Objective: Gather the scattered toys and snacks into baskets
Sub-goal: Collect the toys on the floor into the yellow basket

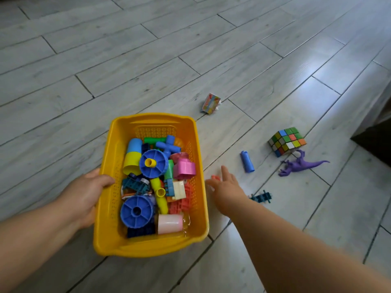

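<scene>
Left hand grips the left rim of the yellow perforated plastic basket, thumb hooked inside. The right hand reaches out empty with fingers spread over a small coral plastic piece, which lies on the grey plank floor just beside the basket's right wall. That piece looks light, hard and stiff, so a fingertip pinch across its sides should do, whereas the blue plastic tube farther right would likely roll and is best taken round its middle.
</scene>
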### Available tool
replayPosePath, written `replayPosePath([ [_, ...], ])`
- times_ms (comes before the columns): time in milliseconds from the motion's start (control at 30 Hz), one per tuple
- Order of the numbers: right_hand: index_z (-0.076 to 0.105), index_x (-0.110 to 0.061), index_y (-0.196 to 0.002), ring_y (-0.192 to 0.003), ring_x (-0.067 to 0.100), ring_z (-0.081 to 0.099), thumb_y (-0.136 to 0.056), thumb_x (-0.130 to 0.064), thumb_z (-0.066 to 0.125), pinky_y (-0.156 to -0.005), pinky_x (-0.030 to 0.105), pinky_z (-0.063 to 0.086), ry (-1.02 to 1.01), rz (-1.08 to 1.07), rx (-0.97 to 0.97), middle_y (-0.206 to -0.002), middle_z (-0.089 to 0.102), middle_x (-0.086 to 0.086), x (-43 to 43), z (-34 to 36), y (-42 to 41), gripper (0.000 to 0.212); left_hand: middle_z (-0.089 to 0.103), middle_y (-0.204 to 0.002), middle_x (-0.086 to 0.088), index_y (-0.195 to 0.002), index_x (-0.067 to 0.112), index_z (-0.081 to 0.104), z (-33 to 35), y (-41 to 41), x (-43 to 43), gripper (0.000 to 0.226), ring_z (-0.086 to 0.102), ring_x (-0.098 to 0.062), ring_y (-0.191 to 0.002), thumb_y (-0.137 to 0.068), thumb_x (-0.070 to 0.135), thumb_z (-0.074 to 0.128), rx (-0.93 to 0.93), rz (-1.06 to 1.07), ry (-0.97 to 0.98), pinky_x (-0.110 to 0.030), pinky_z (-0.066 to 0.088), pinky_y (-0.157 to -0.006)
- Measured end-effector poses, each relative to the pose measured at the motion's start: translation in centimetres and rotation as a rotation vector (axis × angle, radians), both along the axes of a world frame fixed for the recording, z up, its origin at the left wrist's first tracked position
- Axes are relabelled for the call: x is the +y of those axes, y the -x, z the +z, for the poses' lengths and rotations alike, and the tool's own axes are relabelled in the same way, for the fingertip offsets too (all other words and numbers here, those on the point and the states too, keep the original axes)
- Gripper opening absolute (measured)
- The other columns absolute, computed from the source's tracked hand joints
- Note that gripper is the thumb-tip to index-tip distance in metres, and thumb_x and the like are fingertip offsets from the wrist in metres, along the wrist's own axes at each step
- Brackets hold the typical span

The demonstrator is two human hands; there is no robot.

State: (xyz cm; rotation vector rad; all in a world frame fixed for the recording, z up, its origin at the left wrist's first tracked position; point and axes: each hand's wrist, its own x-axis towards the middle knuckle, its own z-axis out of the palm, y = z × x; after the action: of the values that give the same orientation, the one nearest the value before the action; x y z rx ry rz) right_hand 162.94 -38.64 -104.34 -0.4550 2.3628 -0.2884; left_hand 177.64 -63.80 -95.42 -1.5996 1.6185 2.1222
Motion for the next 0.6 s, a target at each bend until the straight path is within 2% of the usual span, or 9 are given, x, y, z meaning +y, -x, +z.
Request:
replayPosePath([
  [100, 0.036, -0.044, -0.137, -0.139, 0.030, 0.013, -0.091, -0.036, 0.051, -0.109, 0.045, 0.028, -0.053, 0.090, 0.033, -0.151, 0.011, 0.005, -0.1, -0.8, -1.0, 0.049, 0.067, -0.090, -0.027, -0.105, 0.017, 0.061, -0.1, -0.2, -0.1, 0.026, 0.065, -0.038, -0.074, -0.096, 0.000, 0.044, -0.005, -0.015, -0.006, -0.049, 0.057, -0.049],
  [200, 0.038, -0.029, -0.137, -0.129, 0.024, 0.028, -0.093, -0.031, 0.050, -0.100, 0.038, 0.037, -0.023, 0.074, 0.167, -0.141, 0.029, 0.006, 0.3, -0.3, -1.9, 0.045, 0.068, -0.087, -0.025, -0.101, 0.020, 0.062, -0.2, -0.4, 0.1, 0.027, 0.068, -0.036, -0.067, -0.096, 0.001, 0.044, -0.019, -0.008, -0.014, -0.046, 0.058, -0.046],
  [267, 0.037, -0.027, -0.134, -0.123, 0.024, 0.031, -0.091, -0.031, 0.055, -0.093, 0.037, 0.042, -0.058, 0.146, 0.220, -0.135, 0.030, 0.006, 0.9, 0.2, -2.5, 0.046, 0.069, -0.083, -0.025, -0.098, 0.019, 0.063, -0.2, -0.3, 0.3, 0.026, 0.068, -0.037, -0.066, -0.096, 0.000, 0.045, -0.028, -0.005, -0.006, -0.045, 0.057, -0.045],
  [367, 0.038, -0.026, -0.127, -0.113, 0.022, 0.038, -0.089, -0.027, 0.058, -0.087, 0.035, 0.047, -0.078, 0.095, 0.192, -0.127, 0.032, 0.005, 1.4, 0.4, -2.9, 0.043, 0.068, -0.086, -0.025, -0.097, 0.019, 0.062, -0.1, -0.1, 0.8, 0.025, 0.065, -0.037, -0.075, -0.096, 0.000, 0.045, -0.036, -0.015, 0.008, -0.047, 0.059, -0.053],
  [467, 0.043, -0.025, -0.117, -0.100, 0.019, 0.043, -0.092, -0.017, 0.047, -0.078, 0.032, 0.049, 0.072, -0.114, 0.229, -0.123, 0.037, 0.004, 1.0, 1.4, -2.1, 0.027, 0.069, -0.088, -0.026, -0.098, 0.017, 0.063, -0.4, 0.4, 1.3, 0.024, 0.065, -0.037, -0.076, -0.096, 0.001, 0.046, -0.028, -0.024, 0.013, -0.050, 0.058, -0.057],
  [533, 0.046, -0.025, -0.120, -0.104, 0.017, 0.046, -0.094, -0.014, 0.045, -0.078, 0.027, 0.042, 0.224, -0.251, 0.334, -0.127, 0.040, 0.001, 0.4, 3.1, -0.8, 0.028, 0.067, -0.094, -0.028, -0.099, 0.016, 0.062, -0.6, 1.0, 1.8, 0.023, 0.065, -0.037, -0.076, -0.096, 0.001, 0.045, -0.025, -0.036, 0.016, -0.052, 0.057, -0.062],
  [600, 0.050, -0.024, -0.122, -0.110, 0.016, 0.048, -0.095, -0.015, 0.047, -0.081, 0.025, 0.038, 0.375, -0.330, 0.437, -0.130, 0.040, -0.001, -0.4, 5.7, 0.4, 0.029, 0.066, -0.089, -0.027, -0.098, 0.016, 0.062, -0.8, 1.8, 2.6, 0.024, 0.067, -0.034, -0.066, -0.096, 0.000, 0.044, -0.004, -0.032, 0.015, -0.048, 0.059, -0.056],
])
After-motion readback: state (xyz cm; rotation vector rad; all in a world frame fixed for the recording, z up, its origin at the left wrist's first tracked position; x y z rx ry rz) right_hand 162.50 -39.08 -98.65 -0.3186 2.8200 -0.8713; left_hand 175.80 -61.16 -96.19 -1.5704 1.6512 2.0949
